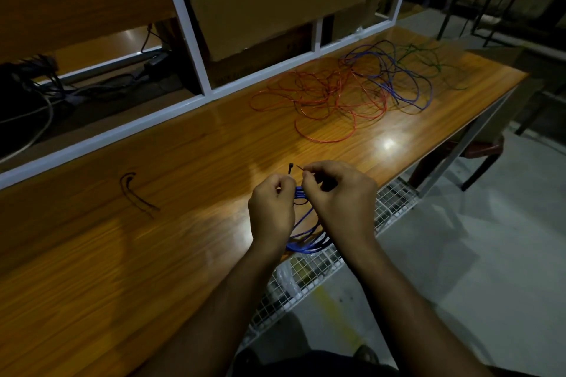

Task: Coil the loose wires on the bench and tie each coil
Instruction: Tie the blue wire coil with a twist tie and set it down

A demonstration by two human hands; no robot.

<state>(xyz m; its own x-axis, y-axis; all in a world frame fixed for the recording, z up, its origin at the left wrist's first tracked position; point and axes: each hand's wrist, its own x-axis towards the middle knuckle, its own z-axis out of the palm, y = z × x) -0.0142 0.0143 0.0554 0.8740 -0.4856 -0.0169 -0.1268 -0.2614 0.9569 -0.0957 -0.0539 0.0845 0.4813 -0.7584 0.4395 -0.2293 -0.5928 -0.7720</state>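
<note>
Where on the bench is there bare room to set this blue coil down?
Bare bench lies left of the hands, between the black ties and near edge. Also between the hands and red wires. Far right is crowded: red, blue, green wires.

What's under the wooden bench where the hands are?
Under the orange wooden bench a white wire-mesh shelf sticks out, with a crinkly clear plastic bag on it. The benchtop hides the rest of the shelf.

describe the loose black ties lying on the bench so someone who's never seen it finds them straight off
On the long wooden bench, look well to the left of the left hand, away from the red wire tangle. The black cable ties lie there alone, a short curved dark bundle, the only dark item on bare wood.
</note>
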